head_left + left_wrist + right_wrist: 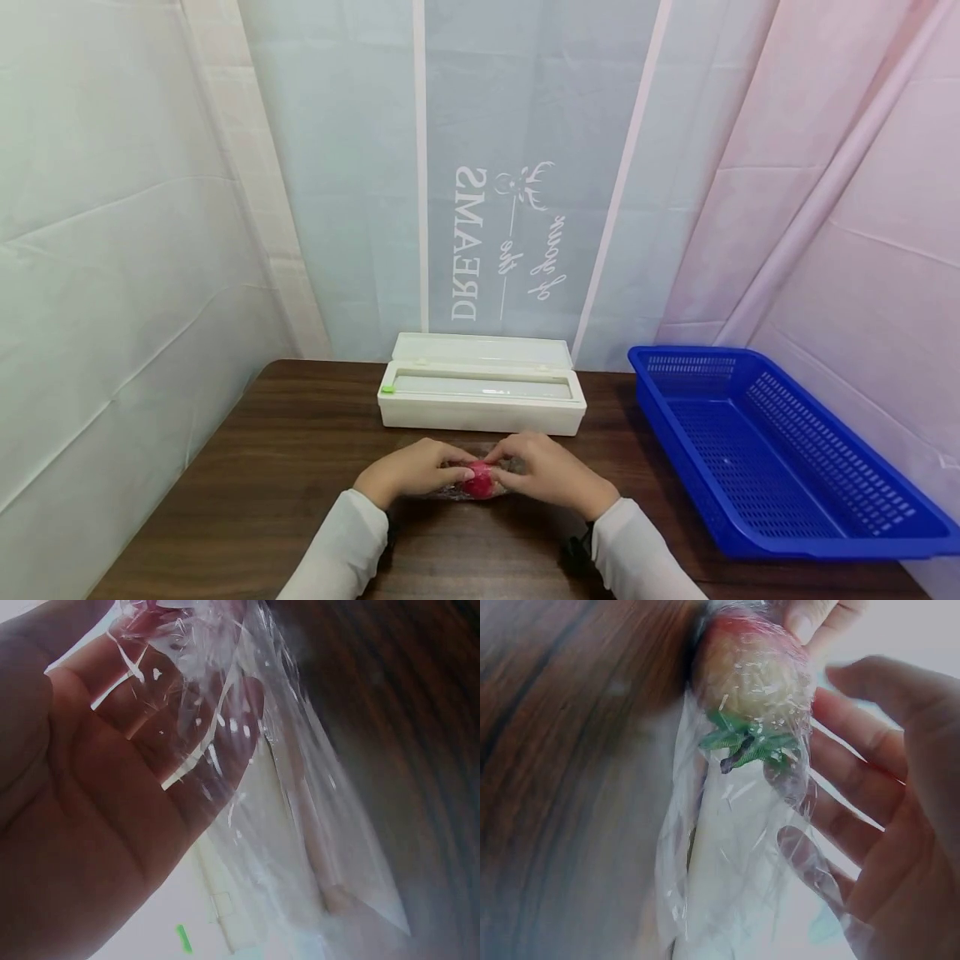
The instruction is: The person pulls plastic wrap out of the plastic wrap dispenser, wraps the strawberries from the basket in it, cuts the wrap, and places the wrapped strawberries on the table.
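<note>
A red strawberry (479,481) with a pale base and green leaves (746,742) is wrapped in clear cling film (735,832), low over the brown table. From the left side, my left hand (417,472) holds it, the thumb on its red skin. My right hand (551,472) holds it from the other side, thumb and forefinger at its edge. Loose film trails past the leaves in the right wrist view, over the fingers of that hand. In the left wrist view, crumpled film (210,697) covers the left fingers.
Behind the hands stands a white cling film dispenser (480,415) with its lid raised and a green slider (387,389). A blue plastic basket (720,500) is on the right of the wooden table (247,500). Pale curtains (360,208) surround the table's back and sides.
</note>
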`<move>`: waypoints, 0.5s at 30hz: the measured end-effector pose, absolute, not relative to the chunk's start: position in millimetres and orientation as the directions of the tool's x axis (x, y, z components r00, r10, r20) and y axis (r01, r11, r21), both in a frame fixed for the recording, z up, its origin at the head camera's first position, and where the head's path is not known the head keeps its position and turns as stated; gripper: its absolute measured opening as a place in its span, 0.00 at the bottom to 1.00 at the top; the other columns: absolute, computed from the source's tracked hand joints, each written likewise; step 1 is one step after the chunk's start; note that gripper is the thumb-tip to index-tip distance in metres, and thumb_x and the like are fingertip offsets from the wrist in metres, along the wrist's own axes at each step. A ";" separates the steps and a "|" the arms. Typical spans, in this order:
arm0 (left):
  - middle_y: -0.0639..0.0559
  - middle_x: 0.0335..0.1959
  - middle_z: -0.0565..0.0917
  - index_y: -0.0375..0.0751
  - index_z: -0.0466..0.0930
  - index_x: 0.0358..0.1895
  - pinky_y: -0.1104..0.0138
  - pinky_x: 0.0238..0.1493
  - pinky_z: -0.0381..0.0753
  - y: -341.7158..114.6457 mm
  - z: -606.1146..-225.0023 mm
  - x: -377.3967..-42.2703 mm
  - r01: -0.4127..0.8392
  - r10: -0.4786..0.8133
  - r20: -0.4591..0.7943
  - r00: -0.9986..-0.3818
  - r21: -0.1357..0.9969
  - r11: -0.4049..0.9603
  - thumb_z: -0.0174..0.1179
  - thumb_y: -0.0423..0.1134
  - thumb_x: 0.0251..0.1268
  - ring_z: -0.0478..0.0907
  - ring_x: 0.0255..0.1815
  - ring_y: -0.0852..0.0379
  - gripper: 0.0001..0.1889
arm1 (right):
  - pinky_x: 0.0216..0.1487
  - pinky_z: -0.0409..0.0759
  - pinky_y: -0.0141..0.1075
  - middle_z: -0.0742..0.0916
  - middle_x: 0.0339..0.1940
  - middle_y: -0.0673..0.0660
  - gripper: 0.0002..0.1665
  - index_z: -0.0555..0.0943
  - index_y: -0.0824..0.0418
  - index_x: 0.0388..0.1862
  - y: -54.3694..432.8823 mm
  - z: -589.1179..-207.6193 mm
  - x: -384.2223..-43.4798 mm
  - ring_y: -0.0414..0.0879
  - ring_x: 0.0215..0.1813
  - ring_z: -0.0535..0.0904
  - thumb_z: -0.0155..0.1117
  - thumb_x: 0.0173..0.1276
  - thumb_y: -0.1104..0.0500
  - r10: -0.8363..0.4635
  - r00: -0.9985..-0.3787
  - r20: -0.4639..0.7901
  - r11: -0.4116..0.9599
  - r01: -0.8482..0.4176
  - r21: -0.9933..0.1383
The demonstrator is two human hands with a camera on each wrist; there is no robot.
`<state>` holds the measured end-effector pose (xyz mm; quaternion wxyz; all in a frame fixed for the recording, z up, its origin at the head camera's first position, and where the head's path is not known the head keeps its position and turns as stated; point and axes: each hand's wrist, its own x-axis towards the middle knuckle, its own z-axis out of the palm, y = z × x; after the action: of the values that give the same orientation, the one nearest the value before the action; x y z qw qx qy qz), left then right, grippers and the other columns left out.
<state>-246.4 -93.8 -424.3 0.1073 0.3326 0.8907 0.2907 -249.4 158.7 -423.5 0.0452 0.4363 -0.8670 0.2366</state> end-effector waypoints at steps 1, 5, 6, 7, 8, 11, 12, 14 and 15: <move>0.55 0.54 0.85 0.49 0.85 0.59 0.60 0.56 0.79 -93.8 -424.6 -246.6 0.526 0.651 0.000 -0.759 0.589 0.614 0.57 0.51 0.75 0.79 0.52 0.63 0.18 | 0.49 0.80 0.36 0.86 0.45 0.41 0.12 0.87 0.51 0.48 158.3 -423.4 -248.8 0.38 0.47 0.81 0.69 0.70 0.49 -0.735 -0.619 0.278 0.518 -0.776 -0.359; 0.55 0.52 0.86 0.49 0.86 0.57 0.61 0.53 0.80 -93.4 -425.0 -247.3 0.532 0.643 0.016 -0.766 0.578 0.619 0.58 0.50 0.75 0.80 0.49 0.65 0.17 | 0.52 0.78 0.41 0.86 0.45 0.40 0.19 0.86 0.49 0.49 157.2 -423.0 -245.0 0.37 0.48 0.80 0.74 0.63 0.43 -0.719 -0.641 0.267 0.577 -0.765 -0.284; 0.56 0.51 0.86 0.48 0.87 0.56 0.61 0.52 0.80 -93.3 -425.5 -247.8 0.539 0.643 0.027 -0.765 0.574 0.617 0.58 0.50 0.74 0.80 0.49 0.65 0.17 | 0.52 0.77 0.43 0.86 0.45 0.40 0.20 0.85 0.49 0.49 157.0 -423.0 -244.3 0.37 0.48 0.80 0.75 0.62 0.42 -0.715 -0.644 0.270 0.590 -0.764 -0.261; 0.56 0.50 0.87 0.48 0.87 0.55 0.62 0.52 0.81 -93.3 -425.7 -248.5 0.544 0.640 0.039 -0.767 0.569 0.617 0.58 0.50 0.74 0.80 0.48 0.65 0.16 | 0.53 0.77 0.44 0.86 0.45 0.40 0.21 0.85 0.49 0.48 156.7 -423.3 -243.9 0.37 0.49 0.80 0.76 0.60 0.41 -0.711 -0.648 0.273 0.602 -0.762 -0.240; 0.56 0.49 0.87 0.47 0.88 0.55 0.63 0.51 0.81 -93.4 -425.9 -249.0 0.551 0.638 0.054 -0.768 0.563 0.616 0.59 0.49 0.74 0.81 0.48 0.66 0.16 | 0.53 0.76 0.45 0.86 0.45 0.40 0.22 0.84 0.49 0.48 156.3 -423.5 -243.2 0.38 0.49 0.80 0.76 0.59 0.41 -0.706 -0.653 0.274 0.613 -0.757 -0.226; 0.54 0.48 0.87 0.44 0.86 0.56 0.63 0.50 0.81 -93.7 -427.3 -250.8 0.581 0.634 0.116 -0.765 0.548 0.601 0.61 0.46 0.73 0.82 0.47 0.64 0.16 | 0.53 0.75 0.45 0.86 0.45 0.41 0.23 0.83 0.49 0.48 155.7 -425.3 -242.8 0.40 0.50 0.80 0.77 0.58 0.41 -0.694 -0.666 0.274 0.640 -0.745 -0.191; 0.54 0.48 0.88 0.43 0.86 0.56 0.63 0.50 0.81 -93.9 -427.3 -251.2 0.595 0.635 0.140 -0.760 0.543 0.593 0.62 0.44 0.72 0.82 0.47 0.63 0.15 | 0.54 0.75 0.45 0.86 0.45 0.41 0.23 0.83 0.49 0.48 155.6 -425.9 -243.0 0.40 0.50 0.80 0.77 0.58 0.41 -0.690 -0.671 0.272 0.646 -0.740 -0.187; 0.54 0.48 0.88 0.42 0.86 0.56 0.63 0.50 0.81 -93.8 -426.4 -251.0 0.614 0.635 0.177 -0.752 0.541 0.576 0.63 0.41 0.71 0.82 0.47 0.63 0.14 | 0.54 0.74 0.45 0.87 0.46 0.43 0.23 0.83 0.50 0.48 155.6 -426.8 -243.0 0.41 0.51 0.80 0.77 0.59 0.42 -0.687 -0.676 0.265 0.653 -0.735 -0.183; 0.54 0.47 0.88 0.42 0.86 0.55 0.63 0.50 0.82 -93.8 -426.0 -250.8 0.620 0.636 0.189 -0.748 0.540 0.569 0.64 0.40 0.70 0.82 0.47 0.63 0.14 | 0.55 0.74 0.45 0.87 0.46 0.43 0.22 0.83 0.51 0.48 155.8 -427.1 -243.4 0.42 0.51 0.80 0.77 0.59 0.43 -0.686 -0.679 0.261 0.655 -0.733 -0.184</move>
<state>-250.8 -93.8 -426.0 0.0132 0.3546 0.8856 0.2995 -243.4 155.8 -427.1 0.0845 0.3918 -0.9057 0.1381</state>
